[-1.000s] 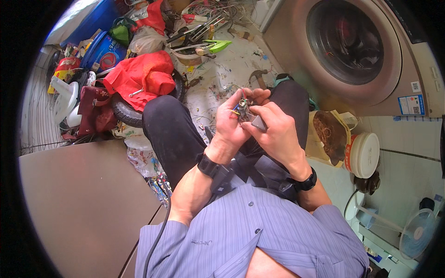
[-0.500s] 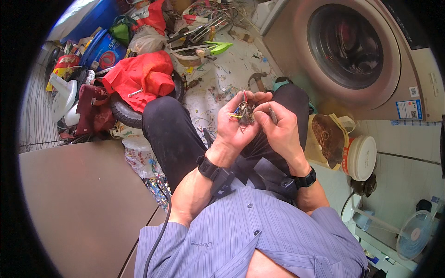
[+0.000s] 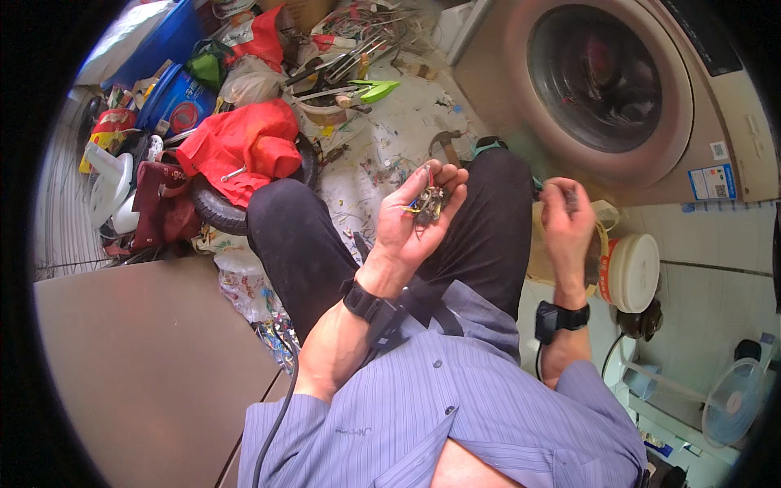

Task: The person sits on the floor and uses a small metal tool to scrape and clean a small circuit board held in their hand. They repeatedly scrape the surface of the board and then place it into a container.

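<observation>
My left hand (image 3: 411, 224) is cupped palm up above my knees. In it lies a clump of small dark metal parts with coloured wires (image 3: 429, 206), red, yellow and blue ends sticking out. My right hand (image 3: 567, 224) is raised off to the right, apart from the left, with its fingers curled closed around a small grey piece (image 3: 572, 200) whose kind I cannot make out. Behind and below that hand stands a yellowish open container (image 3: 540, 254), partly hidden by the hand and forearm.
A white lidded bucket (image 3: 634, 272) stands at the right, below the washing machine (image 3: 508, 98). On the littered floor ahead lies a hammer (image 3: 445, 145). To the left are a tyre (image 3: 218, 207) under a red cloth (image 3: 244, 146), a blue bucket (image 3: 175, 102) and piled clutter.
My right hand has moved away from the left, out to the right over the yellowish container. The left hand has stayed nearly in place, still holding the clump of parts.
</observation>
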Demonstrator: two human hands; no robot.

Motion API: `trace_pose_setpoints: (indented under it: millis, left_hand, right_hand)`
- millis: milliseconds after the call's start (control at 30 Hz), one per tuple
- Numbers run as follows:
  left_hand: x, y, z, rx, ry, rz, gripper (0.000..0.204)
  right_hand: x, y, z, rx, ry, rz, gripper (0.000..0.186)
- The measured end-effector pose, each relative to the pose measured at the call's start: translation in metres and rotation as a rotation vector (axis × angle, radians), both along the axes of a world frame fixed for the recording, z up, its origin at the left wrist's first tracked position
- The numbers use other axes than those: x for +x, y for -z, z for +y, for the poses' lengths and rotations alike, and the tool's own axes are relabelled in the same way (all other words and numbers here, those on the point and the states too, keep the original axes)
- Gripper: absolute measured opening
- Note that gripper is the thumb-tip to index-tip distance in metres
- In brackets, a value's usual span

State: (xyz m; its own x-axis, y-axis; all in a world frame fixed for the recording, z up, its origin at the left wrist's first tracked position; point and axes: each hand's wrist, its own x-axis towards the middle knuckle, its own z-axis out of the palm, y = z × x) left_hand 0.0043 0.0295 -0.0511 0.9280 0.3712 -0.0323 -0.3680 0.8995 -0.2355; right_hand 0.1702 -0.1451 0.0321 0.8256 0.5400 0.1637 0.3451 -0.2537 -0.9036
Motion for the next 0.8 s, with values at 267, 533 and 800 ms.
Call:
trace_pose_setpoints:
  millis: [267, 533, 800]
  left_hand:
    - [0.001, -0.005, -0.002, 0.050, 0.077, -0.034, 0.028]
    - [0.003, -0.002, -0.009, 0.147, 0.148, 0.105, 0.028]
    - [-0.005, -0.007, -0.009, 0.424, 0.148, 0.289, 0.029]
  right_hand:
    - [0.100, 0.031, -0.114, -0.990, 0.250, -0.593, 0.018]
    - [0.036, -0.010, -0.010, -0.230, -0.100, -0.129, 0.018]
    - [-0.015, -0.019, 0.072, -0.208, -0.528, 0.170, 0.013]
